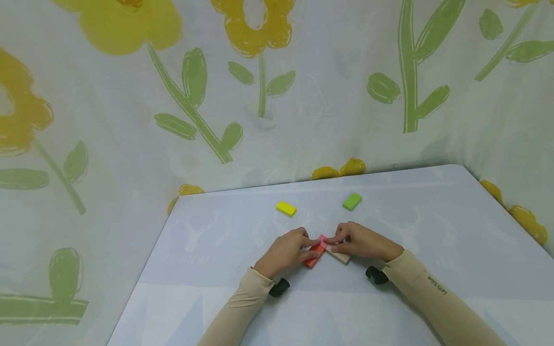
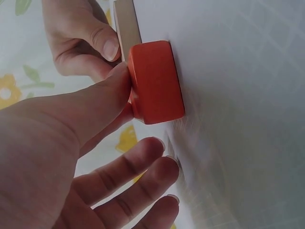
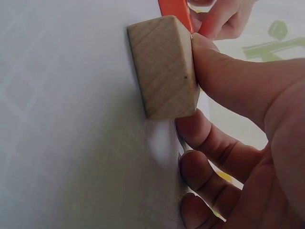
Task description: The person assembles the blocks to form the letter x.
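A red block (image 1: pixel 312 261) and a plain wooden block (image 1: pixel 339 256) lie flat on the table, slanting together into a V. A small pink block (image 1: pixel 322 239) shows at their meeting point, partly covered by fingertips. My left hand (image 1: pixel 287 250) holds the red block between thumb and index finger; its other fingers spread loosely beside it in the left wrist view. With thumb and index finger, my right hand (image 1: pixel 361 240) holds the wooden block (image 3: pixel 164 69). Its index fingertip reaches the pink block in the head view. The two hands' fingertips nearly meet.
A yellow block (image 1: pixel 286 208) lies farther back on the table, left of the hands. Behind them to the right is a green block (image 1: pixel 352 202). The pale printed table (image 1: pixel 207 269) ends at a flower-patterned curtain (image 1: pixel 303 120). Dark wrist devices sit below both hands.
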`<control>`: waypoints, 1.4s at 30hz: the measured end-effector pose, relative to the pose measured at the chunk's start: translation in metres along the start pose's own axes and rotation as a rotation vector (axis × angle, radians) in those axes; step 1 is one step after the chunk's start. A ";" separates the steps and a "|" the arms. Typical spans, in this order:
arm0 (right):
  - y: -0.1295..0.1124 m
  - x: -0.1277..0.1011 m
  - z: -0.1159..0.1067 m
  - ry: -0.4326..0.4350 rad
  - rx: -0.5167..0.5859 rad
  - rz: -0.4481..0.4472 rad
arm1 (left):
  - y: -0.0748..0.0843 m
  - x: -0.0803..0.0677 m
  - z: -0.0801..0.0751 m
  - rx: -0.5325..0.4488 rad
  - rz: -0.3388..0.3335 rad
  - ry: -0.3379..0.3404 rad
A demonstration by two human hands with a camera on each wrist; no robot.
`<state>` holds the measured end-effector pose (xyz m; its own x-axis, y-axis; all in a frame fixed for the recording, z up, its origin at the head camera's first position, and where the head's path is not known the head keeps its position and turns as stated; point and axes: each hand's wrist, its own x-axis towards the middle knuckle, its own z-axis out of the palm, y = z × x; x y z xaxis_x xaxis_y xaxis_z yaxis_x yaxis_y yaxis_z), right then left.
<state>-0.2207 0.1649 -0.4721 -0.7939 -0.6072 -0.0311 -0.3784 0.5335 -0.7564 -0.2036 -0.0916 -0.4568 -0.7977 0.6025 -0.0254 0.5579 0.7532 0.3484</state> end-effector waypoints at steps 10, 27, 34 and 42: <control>-0.001 0.001 0.000 -0.011 0.001 0.043 | 0.001 0.001 -0.001 0.008 -0.015 -0.020; 0.000 -0.002 0.000 -0.014 0.014 0.002 | 0.001 0.000 -0.001 0.022 -0.023 -0.016; 0.005 -0.002 -0.002 0.009 0.041 -0.053 | 0.002 -0.001 -0.002 0.023 -0.026 -0.019; 0.005 -0.004 -0.013 0.037 0.037 -0.062 | 0.003 0.000 -0.001 0.033 -0.036 -0.022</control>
<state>-0.2258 0.1778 -0.4670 -0.7867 -0.6160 0.0402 -0.4102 0.4729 -0.7798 -0.2021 -0.0897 -0.4548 -0.8126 0.5799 -0.0581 0.5361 0.7828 0.3159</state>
